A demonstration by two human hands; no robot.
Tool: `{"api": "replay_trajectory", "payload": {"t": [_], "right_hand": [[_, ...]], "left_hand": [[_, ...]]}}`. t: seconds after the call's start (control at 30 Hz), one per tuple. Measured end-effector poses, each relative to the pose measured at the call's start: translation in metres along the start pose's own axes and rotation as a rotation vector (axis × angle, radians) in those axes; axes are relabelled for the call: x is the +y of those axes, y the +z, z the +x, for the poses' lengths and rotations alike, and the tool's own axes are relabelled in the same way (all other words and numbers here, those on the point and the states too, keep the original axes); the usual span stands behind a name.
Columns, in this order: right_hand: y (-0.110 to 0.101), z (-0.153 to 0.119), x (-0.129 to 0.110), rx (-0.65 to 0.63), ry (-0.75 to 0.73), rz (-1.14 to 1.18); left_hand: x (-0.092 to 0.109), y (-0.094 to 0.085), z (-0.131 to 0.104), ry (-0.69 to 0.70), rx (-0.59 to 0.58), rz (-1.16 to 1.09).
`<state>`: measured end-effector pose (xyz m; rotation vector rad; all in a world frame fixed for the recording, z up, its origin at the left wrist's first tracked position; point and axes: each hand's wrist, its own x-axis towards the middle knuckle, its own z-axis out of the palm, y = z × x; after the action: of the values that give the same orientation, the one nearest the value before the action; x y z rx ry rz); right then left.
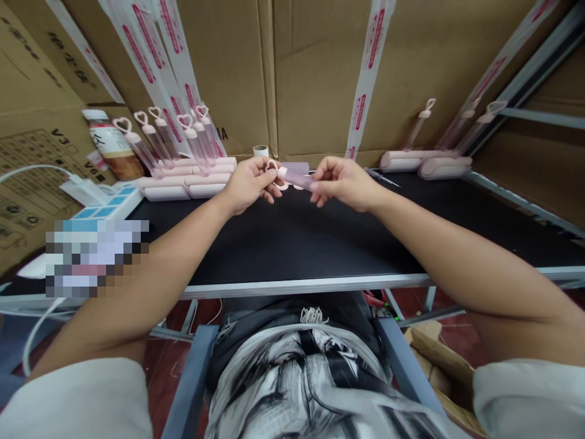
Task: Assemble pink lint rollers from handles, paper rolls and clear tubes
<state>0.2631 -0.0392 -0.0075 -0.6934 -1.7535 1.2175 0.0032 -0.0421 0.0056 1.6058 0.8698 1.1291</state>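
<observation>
Between my two hands, over the black table, lies a see-through pinkish tube (298,178) with a pale pink heart-shaped loop on its cap (282,174). The fingers of my left hand (250,186) are closed around the loop and cap end. My right hand (340,185) pinches the tube's other end between thumb and fingers. Just behind the tube, partly hidden by it and my fingers, are a pale purple-pink piece (299,166) and small pink rings (299,186), too covered to make out fully.
At the back left, several heart-topped tubes (146,155) stand on pink-and-white bases (167,192); more stand on bases (445,168) at the back right. A tape roll (260,150), tweezers-like tool (386,178), bottle (112,143) and power strip (109,204) sit on the black tabletop (301,244). Cardboard walls enclose it.
</observation>
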Motion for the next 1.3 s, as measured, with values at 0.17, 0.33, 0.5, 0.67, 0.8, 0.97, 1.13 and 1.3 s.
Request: {"api": "replay_trajectory", "payload": {"t": [0.17,0.33,0.5,0.67,0.8,0.97,1.13,1.3], "right_hand": [[0.000,-0.003,0.004,-0.203,-0.116,-0.317],[-0.005,-0.001,0.004,-0.128,-0.222,-0.470],[-0.005,0.000,0.003,-0.124,-0.227,-0.490],[-0.002,-0.002,0.005,-0.131,-0.224,-0.539],[-0.003,-0.002,0.009,-0.159,-0.230,-0.559],[-0.005,-0.002,0.011,-0.178,-0.304,-0.675],[-0.002,-0.003,0.009,-0.205,-0.423,-0.814],[0.001,-0.006,0.005,-0.252,-0.456,-0.920]], "left_hand": [[0.000,-0.002,-0.001,-0.010,-0.061,0.046],[0.001,-0.002,-0.001,-0.019,-0.067,0.059],[0.000,0.002,-0.002,-0.038,-0.058,0.049],[-0.001,0.005,-0.001,-0.046,-0.037,0.128],[-0.003,0.007,-0.002,-0.046,-0.017,0.174],[-0.002,0.005,-0.006,-0.024,-0.133,0.253],[-0.002,0.002,-0.010,0.021,-0.252,0.383],[-0.004,-0.001,-0.011,0.133,-0.299,0.617]]}}
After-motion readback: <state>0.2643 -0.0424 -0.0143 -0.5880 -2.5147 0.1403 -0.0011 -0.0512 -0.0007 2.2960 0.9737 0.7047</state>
